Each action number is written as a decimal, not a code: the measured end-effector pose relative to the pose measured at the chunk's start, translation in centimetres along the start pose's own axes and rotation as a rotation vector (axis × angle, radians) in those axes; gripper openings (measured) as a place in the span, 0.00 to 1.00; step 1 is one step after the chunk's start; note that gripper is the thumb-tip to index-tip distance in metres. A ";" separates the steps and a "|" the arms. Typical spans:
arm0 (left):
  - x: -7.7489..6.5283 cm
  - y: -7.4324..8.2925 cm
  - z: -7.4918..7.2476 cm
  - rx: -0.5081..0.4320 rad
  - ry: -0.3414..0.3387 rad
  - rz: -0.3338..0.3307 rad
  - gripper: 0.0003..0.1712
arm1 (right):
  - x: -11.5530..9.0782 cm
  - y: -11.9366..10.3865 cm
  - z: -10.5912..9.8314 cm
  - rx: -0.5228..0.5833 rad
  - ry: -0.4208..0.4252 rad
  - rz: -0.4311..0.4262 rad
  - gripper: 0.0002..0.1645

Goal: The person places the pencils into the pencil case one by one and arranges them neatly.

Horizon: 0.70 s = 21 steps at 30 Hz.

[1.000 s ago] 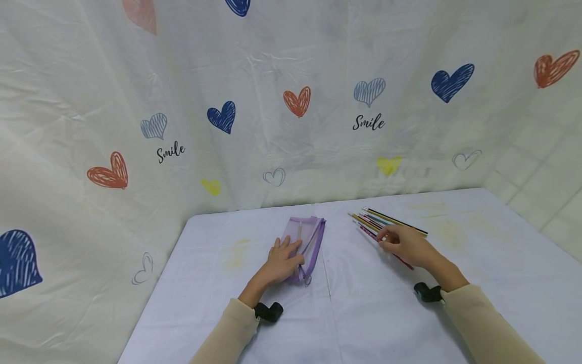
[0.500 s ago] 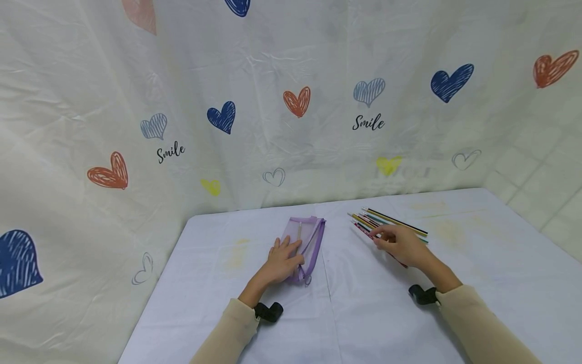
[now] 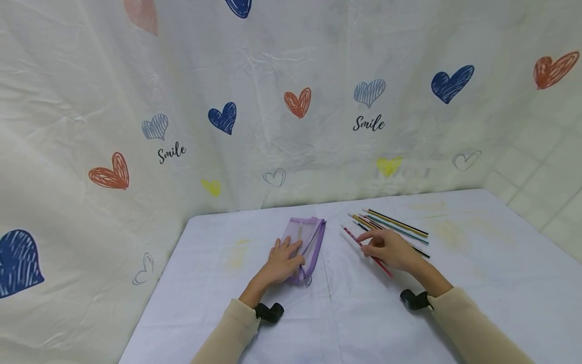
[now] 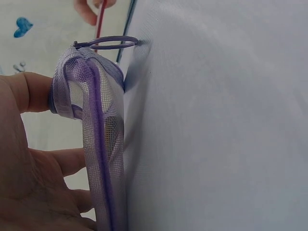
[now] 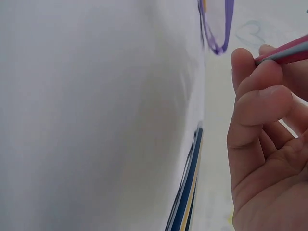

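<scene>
Red pencil (image 3: 381,266) in right fingers (image 3: 374,234) moved left; white tablecloth (image 3: 300,328), patterned backdrop (image 3: 327,60).

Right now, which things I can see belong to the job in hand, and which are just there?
Part of the job:
- red pencil, pinched by the right hand
- purple mesh pouch, under the left hand
- other pencils, probably

Just there:
- white tablecloth
- heart-printed backdrop

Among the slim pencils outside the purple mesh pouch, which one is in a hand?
The slim red pencil with a patterned far end: the right hand pinches it, whereas the other pencils lie together on the white cloth-covered table.
</scene>
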<state>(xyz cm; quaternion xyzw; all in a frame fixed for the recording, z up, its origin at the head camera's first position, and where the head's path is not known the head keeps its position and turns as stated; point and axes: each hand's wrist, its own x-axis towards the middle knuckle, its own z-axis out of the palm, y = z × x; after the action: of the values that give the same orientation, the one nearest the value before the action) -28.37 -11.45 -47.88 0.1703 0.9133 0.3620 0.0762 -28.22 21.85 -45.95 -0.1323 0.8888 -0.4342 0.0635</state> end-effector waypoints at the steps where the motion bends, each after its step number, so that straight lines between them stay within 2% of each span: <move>1: 0.0 0.0 0.0 0.000 0.001 0.001 0.42 | 0.1 -0.1 0.2 0.013 -0.005 -0.008 0.21; 10: 0.0 0.0 0.1 0.000 0.001 0.012 0.41 | 0.9 -1.2 2.1 0.012 -0.006 -0.036 0.19; 14: 0.0 0.0 0.1 0.000 0.003 0.015 0.41 | 1.5 -1.8 2.8 0.055 -0.011 -0.037 0.19; 21: 0.0 0.1 0.1 -0.003 0.000 0.003 0.42 | 3.0 -2.5 4.4 0.132 -0.015 0.013 0.19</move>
<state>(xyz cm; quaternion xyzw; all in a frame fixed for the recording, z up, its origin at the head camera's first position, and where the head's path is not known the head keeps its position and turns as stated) -28.33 -11.35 -47.85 0.1715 0.9124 0.3637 0.0758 -29.60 16.17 -46.71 -0.1256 0.8584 -0.4906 0.0816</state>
